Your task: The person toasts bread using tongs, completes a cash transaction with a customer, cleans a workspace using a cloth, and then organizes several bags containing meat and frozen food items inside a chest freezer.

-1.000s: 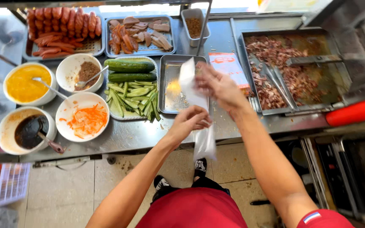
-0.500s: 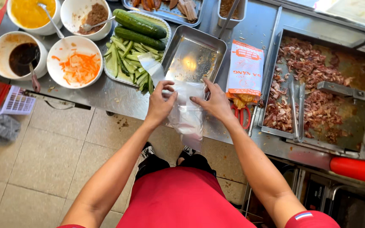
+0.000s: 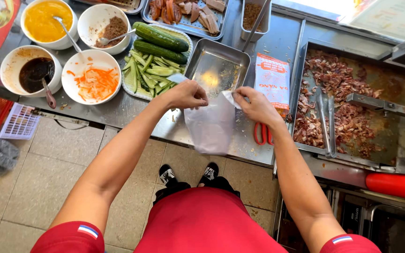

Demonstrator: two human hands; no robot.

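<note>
A thin translucent plastic bag (image 3: 211, 125) hangs over the front edge of the steel counter (image 3: 118, 108). My left hand (image 3: 186, 94) pinches its top left edge and my right hand (image 3: 256, 105) pinches its top right edge, so the bag's mouth is held between them. Just behind my hands lies an empty greasy metal tray (image 3: 217, 70). An orange-and-white packet (image 3: 273, 80) lies right of that tray, and red-handled scissors (image 3: 262, 134) poke out under my right wrist.
A tray of cucumbers and cucumber strips (image 3: 155, 61) sits left of my hands. Bowls hold shredded carrot (image 3: 93, 77), dark sauce (image 3: 31, 71), yellow sauce (image 3: 48, 22) and brown paste (image 3: 104, 33). A griddle of chopped meat (image 3: 348, 105) with tongs is at right.
The view has swung so the counter sits higher and closer. My hands have come apart along the bag's top edge, and the bag hangs open wider below them.
</note>
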